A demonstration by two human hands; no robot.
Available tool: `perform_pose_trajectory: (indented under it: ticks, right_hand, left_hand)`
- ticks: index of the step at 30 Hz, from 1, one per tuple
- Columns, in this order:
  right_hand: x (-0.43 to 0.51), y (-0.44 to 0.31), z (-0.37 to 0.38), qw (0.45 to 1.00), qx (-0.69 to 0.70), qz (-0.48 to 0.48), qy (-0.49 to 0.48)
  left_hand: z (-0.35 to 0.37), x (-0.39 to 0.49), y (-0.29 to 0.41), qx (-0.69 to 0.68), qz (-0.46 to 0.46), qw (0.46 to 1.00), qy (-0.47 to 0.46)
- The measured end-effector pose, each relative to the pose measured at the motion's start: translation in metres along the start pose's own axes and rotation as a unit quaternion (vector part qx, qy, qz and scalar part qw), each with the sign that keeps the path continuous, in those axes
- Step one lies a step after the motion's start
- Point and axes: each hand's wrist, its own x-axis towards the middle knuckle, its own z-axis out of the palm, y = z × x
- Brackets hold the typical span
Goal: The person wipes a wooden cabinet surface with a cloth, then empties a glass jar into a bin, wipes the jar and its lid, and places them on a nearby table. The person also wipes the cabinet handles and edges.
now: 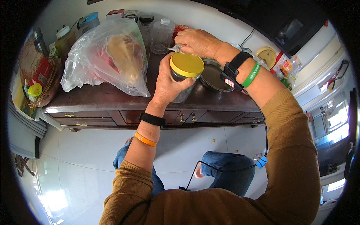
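My left hand [168, 83] grips a clear jar [182, 95] just under its yellow lid [187, 64]. The jar is over the top of a dark wooden cabinet [129, 102]; whether it rests there I cannot tell. My right hand [194, 42] is closed around a crumpled whitish cloth or tissue [179, 49], which lies at the far edge of the yellow lid. Beneath my right wrist, a round metal pan or bowl [216, 76] stands to the right of the jar. A big clear plastic bag [109, 56] with things inside lies to the left.
Behind stand a clear plastic bottle with a white cap [162, 38], a black-lidded jar [146, 25] and a red container [180, 28]. A wicker basket [53, 81] is at the left end. A round yellowish lid [265, 57] and packets [287, 69] lie right, below a black screen [281, 22].
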Motion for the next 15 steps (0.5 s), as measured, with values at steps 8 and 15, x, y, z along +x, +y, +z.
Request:
perform_pose_trajectory:
  ticks: [8, 15]
  right_hand:
    - [-0.024, 0.003, -0.022, 0.968, 0.066, 0.175, -0.170]
    - [-0.035, 0.000, -0.024, 0.944, 0.108, 0.255, -0.178]
  left_hand:
    - [0.002, 0.000, 0.001, -0.021, -0.004, 1.000, 0.002]
    - [0.002, 0.000, 0.003, -0.020, -0.010, 1.000, -0.003]
